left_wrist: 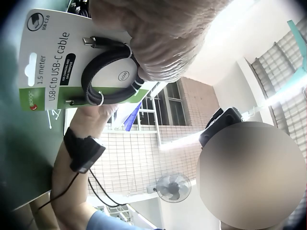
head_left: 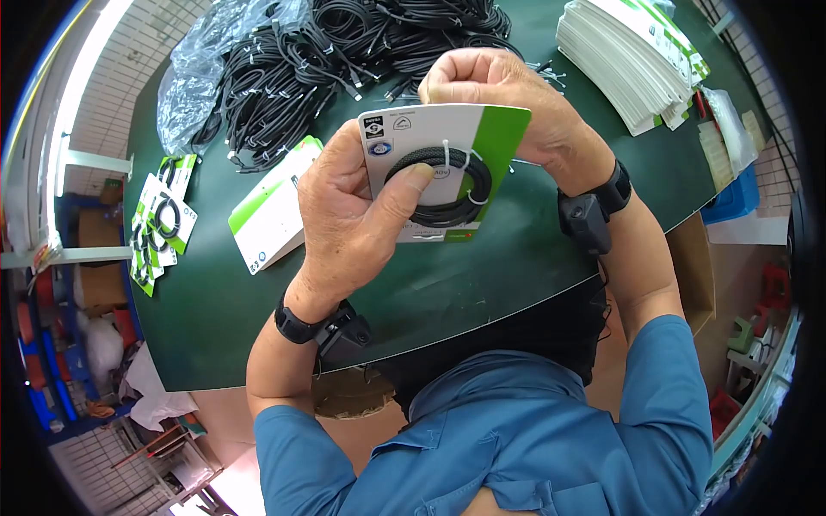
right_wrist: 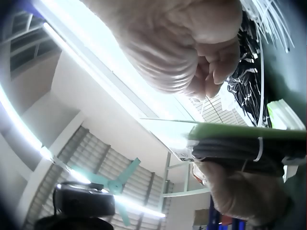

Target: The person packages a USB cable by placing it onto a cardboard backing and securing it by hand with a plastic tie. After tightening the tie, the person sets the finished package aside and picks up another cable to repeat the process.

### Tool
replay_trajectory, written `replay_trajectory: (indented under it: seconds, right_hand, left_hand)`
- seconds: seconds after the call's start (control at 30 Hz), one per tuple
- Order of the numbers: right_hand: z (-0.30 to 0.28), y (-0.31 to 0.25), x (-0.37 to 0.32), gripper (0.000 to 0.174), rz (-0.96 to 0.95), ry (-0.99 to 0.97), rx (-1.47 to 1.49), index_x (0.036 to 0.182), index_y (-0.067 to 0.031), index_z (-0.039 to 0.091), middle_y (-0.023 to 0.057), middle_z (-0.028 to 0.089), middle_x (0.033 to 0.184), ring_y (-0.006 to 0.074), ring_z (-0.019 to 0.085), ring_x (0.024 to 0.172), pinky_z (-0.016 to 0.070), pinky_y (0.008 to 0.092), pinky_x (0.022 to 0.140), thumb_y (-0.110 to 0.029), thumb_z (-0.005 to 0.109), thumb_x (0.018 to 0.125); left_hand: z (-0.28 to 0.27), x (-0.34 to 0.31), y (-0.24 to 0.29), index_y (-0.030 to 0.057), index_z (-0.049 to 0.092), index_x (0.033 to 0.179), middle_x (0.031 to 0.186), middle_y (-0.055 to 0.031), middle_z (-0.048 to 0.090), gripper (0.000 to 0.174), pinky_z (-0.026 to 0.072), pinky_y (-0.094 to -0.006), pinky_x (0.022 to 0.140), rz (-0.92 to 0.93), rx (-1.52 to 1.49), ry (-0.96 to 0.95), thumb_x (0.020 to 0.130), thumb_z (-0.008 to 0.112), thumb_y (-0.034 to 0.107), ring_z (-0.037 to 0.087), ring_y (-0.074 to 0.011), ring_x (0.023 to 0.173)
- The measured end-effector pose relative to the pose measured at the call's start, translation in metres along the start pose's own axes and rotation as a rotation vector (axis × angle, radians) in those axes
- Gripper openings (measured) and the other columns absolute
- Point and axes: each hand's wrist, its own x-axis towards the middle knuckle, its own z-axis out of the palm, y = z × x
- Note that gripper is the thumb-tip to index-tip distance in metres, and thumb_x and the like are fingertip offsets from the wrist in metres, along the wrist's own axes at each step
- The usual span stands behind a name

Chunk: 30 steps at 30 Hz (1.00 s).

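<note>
The left hand (head_left: 353,206) grips a white and green card (head_left: 503,129), its thumb pressing on the coiled black cable (head_left: 482,176). White ties hold the coil to the card. In the left wrist view, printed text and a metal plug (left_wrist: 88,41) show on the card (left_wrist: 45,57). Just behind the card's top edge is the right hand (head_left: 516,99), with curled fingers. The right wrist view shows the thumb and fingers of the right hand (right_wrist: 177,43) pinched together above the card (right_wrist: 225,131), a thin pale strand at their tips. The far end of that strand is unclear.
Bundled black cables (head_left: 335,52) and a plastic bag (head_left: 189,95) lie at the table's back. Blank-faced cards (head_left: 602,60) are stacked back right. More cards (head_left: 275,206) lie left of the left hand, and carded cables (head_left: 163,219) at the far left edge.
</note>
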Motion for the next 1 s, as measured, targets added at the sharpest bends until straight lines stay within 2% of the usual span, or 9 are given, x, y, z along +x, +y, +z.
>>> replay_trajectory:
  seconds: [0.07, 0.37, 0.47, 0.5, 0.6, 0.73, 0.77, 0.87, 1.0]
  right_hand:
    - [0.003, -0.002, 0.001, 0.020, -0.055, 0.180, -0.237, 0.097, -0.0041, 0.070, -0.0011, 0.069, 0.089, 0.0046, 0.064, 0.079, 0.0553, 0.0211, 0.073, -0.021, 0.081, 0.095]
    - [0.011, 0.017, 0.002, 0.018, -0.184, 0.147, -0.446, 0.095, -0.0029, 0.071, -0.0007, 0.070, 0.089, 0.0037, 0.064, 0.077, 0.0536, 0.0195, 0.070, -0.019, 0.078, 0.099]
    - [0.016, 0.013, -0.001, 0.021, -0.165, 0.252, -0.610, 0.107, -0.0017, 0.071, 0.0012, 0.071, 0.094, 0.0052, 0.065, 0.083, 0.0538, 0.0201, 0.074, -0.022, 0.072, 0.103]
    - [0.019, 0.010, -0.002, 0.021, -0.158, 0.252, -0.609, 0.107, -0.0017, 0.071, 0.0012, 0.071, 0.094, 0.0052, 0.065, 0.083, 0.0538, 0.0201, 0.074, -0.022, 0.072, 0.103]
    - [0.031, 0.001, -0.003, 0.009, -0.203, 0.429, -0.594, 0.092, 0.0004, 0.067, 0.0052, 0.069, 0.082, 0.0135, 0.067, 0.070, 0.0516, 0.0284, 0.058, -0.003, 0.071, 0.099]
    - [0.035, -0.004, 0.001, 0.013, -0.168, 0.499, -0.305, 0.094, -0.0002, 0.069, 0.0020, 0.070, 0.082, 0.0059, 0.064, 0.072, 0.0512, 0.0222, 0.061, -0.009, 0.070, 0.103]
    - [0.035, -0.003, 0.001, 0.013, -0.170, 0.475, -0.325, 0.094, -0.0002, 0.069, 0.0020, 0.070, 0.082, 0.0059, 0.064, 0.072, 0.0512, 0.0222, 0.061, -0.009, 0.070, 0.103]
    - [0.032, 0.005, 0.000, 0.029, -0.206, 0.328, -0.291, 0.122, -0.0001, 0.068, 0.0043, 0.072, 0.101, 0.0071, 0.066, 0.092, 0.0551, 0.0228, 0.081, -0.026, 0.064, 0.108]
    - [0.049, 0.015, -0.005, 0.035, -0.147, 0.121, -0.510, 0.132, 0.0007, 0.063, 0.0066, 0.073, 0.110, 0.0083, 0.066, 0.097, 0.0560, 0.0261, 0.085, -0.027, 0.057, 0.112]
  left_hand:
    - [-0.001, 0.000, -0.002, -0.0075, 0.061, 0.127, 0.111, -0.0134, 0.075, 0.034, 0.0597, -0.0281, 0.088, 0.004, 0.012, 0.005, 0.097, 0.074, -0.001, 0.072, -0.0138, 0.099]
    - [0.001, 0.000, -0.004, -0.0038, 0.066, 0.119, 0.104, -0.0108, 0.077, 0.033, 0.0610, -0.0275, 0.082, 0.020, 0.061, 0.079, 0.091, 0.082, 0.003, 0.074, -0.0127, 0.090]
    - [-0.001, 0.000, -0.005, -0.0023, 0.067, 0.117, 0.103, -0.0098, 0.078, 0.033, 0.0611, -0.0270, 0.080, -0.012, 0.107, 0.103, 0.089, 0.084, 0.004, 0.074, -0.0118, 0.087]
    - [-0.002, 0.000, -0.006, -0.0016, 0.068, 0.116, 0.102, -0.0093, 0.078, 0.033, 0.0612, -0.0268, 0.079, -0.023, 0.129, 0.111, 0.088, 0.085, 0.005, 0.074, -0.0114, 0.086]
    - [-0.004, 0.000, -0.013, -0.0008, 0.068, 0.115, 0.103, -0.0093, 0.078, 0.031, 0.0612, -0.0268, 0.079, -0.029, 0.029, 0.119, 0.090, 0.085, 0.006, 0.074, -0.0114, 0.086]
    - [-0.007, 0.010, -0.014, -0.0003, 0.068, 0.115, 0.105, -0.0096, 0.078, 0.028, 0.0616, -0.0273, 0.081, -0.034, -0.127, 0.221, 0.092, 0.083, 0.007, 0.074, -0.0120, 0.088]
    - [-0.008, 0.013, -0.014, -0.0003, 0.068, 0.115, 0.105, -0.0097, 0.078, 0.027, 0.0618, -0.0275, 0.082, -0.038, -0.180, 0.265, 0.093, 0.082, 0.007, 0.074, -0.0122, 0.089]
    - [-0.022, 0.022, -0.019, -0.0004, 0.067, 0.116, 0.106, -0.0095, 0.078, 0.026, 0.0621, -0.0283, 0.084, -0.045, -0.356, 0.337, 0.095, 0.080, 0.008, 0.074, -0.0129, 0.091]
    - [-0.024, 0.022, -0.025, -0.0025, 0.065, 0.122, 0.113, -0.0101, 0.076, 0.030, 0.0615, -0.0275, 0.088, -0.065, -0.451, 0.346, 0.097, 0.078, 0.008, 0.074, -0.0138, 0.098]
